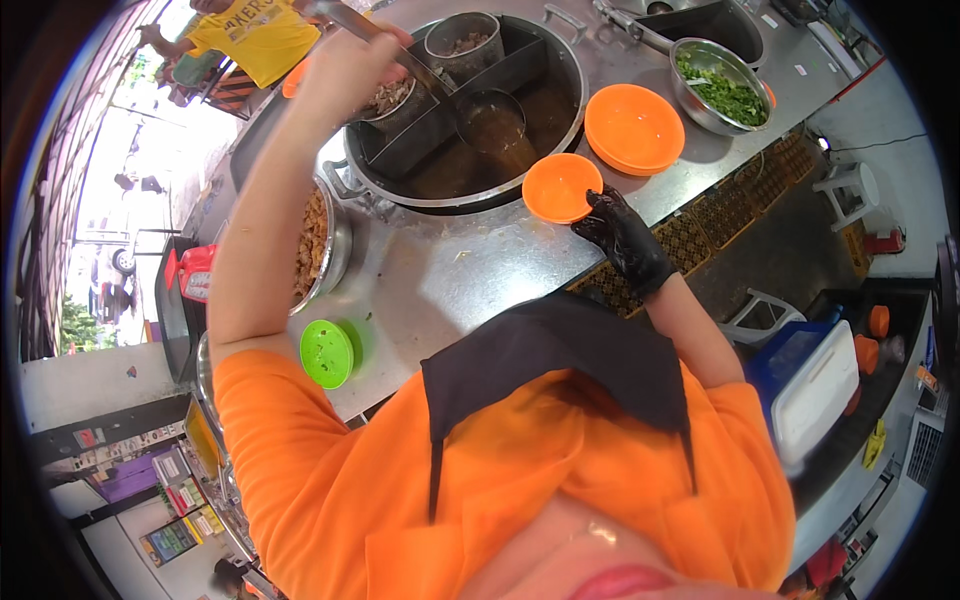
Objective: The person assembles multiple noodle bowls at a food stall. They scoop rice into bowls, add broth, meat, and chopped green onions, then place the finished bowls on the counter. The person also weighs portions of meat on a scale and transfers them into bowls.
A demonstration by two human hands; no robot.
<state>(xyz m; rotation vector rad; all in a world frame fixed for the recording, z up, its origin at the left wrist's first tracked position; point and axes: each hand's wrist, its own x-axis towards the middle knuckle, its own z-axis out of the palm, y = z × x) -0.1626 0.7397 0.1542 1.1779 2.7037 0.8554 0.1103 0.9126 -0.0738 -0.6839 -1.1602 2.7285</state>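
My bare left hand (362,68) is closed round the handle of a long metal ladle (425,75). The ladle's round cup sits low over the large divided pot (578,105), with brown broth (540,105) in it and around it. My right hand (628,243), in a black glove, grips the rim of a small orange bowl (562,187) beside the pot's near right edge. The bowl's inside looks plain orange. Metal cylinders (465,45) with chopped brown meat stand in the pot's other compartments.
Stacked orange bowls (634,128) stand right of the pot, near a steel bowl of chopped greens (720,90). At left are a steel basin of brown pieces (312,245) and a green bowl (327,353). A person in a yellow shirt (255,40) is beyond the counter.
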